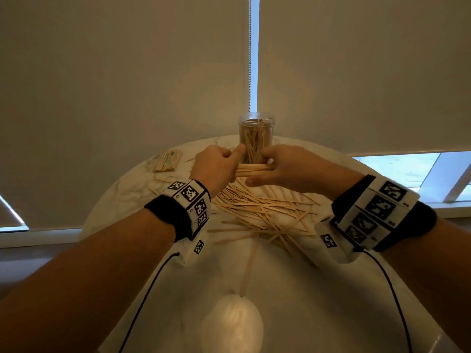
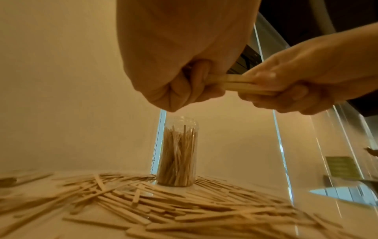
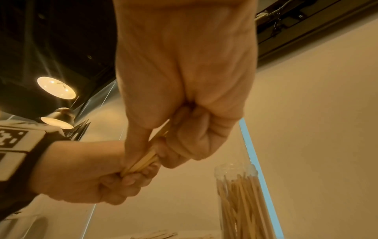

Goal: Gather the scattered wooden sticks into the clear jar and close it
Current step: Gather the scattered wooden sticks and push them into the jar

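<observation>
My left hand (image 1: 216, 165) and right hand (image 1: 285, 166) grip one stick bundle (image 1: 254, 169) by its ends, just before the open jar (image 1: 256, 138). It may fan out, spilling onto the tabletop (image 1: 293, 289).

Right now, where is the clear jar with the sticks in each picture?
Head view: the clear jar stands upright at the table's far edge, top centre, just behind both hands.
Left wrist view: the jar is centre, below the left hand.
Right wrist view: the jar is at the lower right.
Shared landmark: the bundle of sticks gripped by both hands, near the jar.
</observation>
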